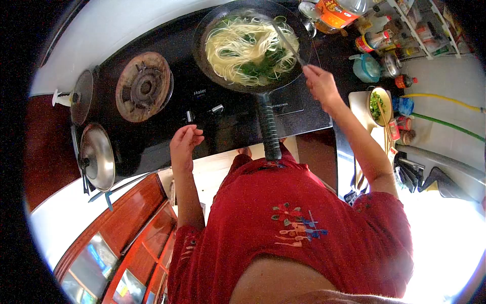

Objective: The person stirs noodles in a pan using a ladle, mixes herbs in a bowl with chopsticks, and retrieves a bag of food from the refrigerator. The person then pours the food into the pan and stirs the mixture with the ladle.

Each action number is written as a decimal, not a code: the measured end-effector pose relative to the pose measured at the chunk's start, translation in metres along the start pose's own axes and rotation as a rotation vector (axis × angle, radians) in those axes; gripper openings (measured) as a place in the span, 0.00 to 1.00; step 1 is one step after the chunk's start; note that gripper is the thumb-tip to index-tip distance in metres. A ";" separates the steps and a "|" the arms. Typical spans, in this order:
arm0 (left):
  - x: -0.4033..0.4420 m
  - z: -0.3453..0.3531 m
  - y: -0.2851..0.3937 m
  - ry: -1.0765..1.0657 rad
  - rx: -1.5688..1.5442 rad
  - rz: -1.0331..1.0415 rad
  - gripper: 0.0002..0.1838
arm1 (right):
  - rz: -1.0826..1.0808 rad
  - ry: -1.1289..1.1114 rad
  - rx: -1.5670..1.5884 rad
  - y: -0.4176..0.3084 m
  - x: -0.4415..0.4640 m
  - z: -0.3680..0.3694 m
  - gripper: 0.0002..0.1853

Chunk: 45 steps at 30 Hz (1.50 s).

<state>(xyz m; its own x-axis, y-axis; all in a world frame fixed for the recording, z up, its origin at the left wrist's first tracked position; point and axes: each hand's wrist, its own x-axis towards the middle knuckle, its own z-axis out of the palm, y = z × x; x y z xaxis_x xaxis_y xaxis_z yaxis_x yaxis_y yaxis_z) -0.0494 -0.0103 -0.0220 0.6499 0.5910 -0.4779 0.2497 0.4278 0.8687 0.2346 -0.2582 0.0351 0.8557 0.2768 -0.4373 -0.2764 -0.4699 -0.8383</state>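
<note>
My right hand [322,88] grips a long, thin grey cooking utensil [288,41]. Its far end reaches into the noodles, so I cannot see what shape it has there. Pale noodles [238,48] and dark green leaves [260,68] fill the middle of a black wok [202,63]. The wok's ridged black handle [268,124] points toward my body. My left hand [185,144] hovers by the front edge of the stove, fingers curled together and nothing visible in them. Close to it are two stove knobs [217,108].
An unused burner [146,87] is on the left of the black stove [195,104]. Lids [98,157] stand at its left side. To the right are a bowl of chopped greens [377,104] with chopsticks [386,126], an orange-labelled bottle [336,14] and several seasoning bottles.
</note>
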 end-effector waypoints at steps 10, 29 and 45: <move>-0.005 0.008 0.003 -0.048 -0.025 0.004 0.12 | -0.145 -0.107 -0.137 0.027 -0.064 0.012 0.21; 0.001 0.028 0.002 -0.146 0.048 -0.010 0.12 | -0.173 0.171 0.042 -0.001 -0.005 -0.024 0.18; 0.010 0.029 0.006 -0.194 0.037 -0.001 0.13 | 0.543 -0.615 1.095 -0.004 -0.085 -0.002 0.21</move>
<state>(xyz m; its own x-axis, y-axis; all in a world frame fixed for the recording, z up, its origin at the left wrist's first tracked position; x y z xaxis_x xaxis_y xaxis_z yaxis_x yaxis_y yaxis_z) -0.0209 -0.0214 -0.0177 0.7749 0.4462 -0.4478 0.2746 0.4005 0.8742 0.1638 -0.2814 0.0766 0.2784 0.7315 -0.6224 -0.9593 0.1804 -0.2172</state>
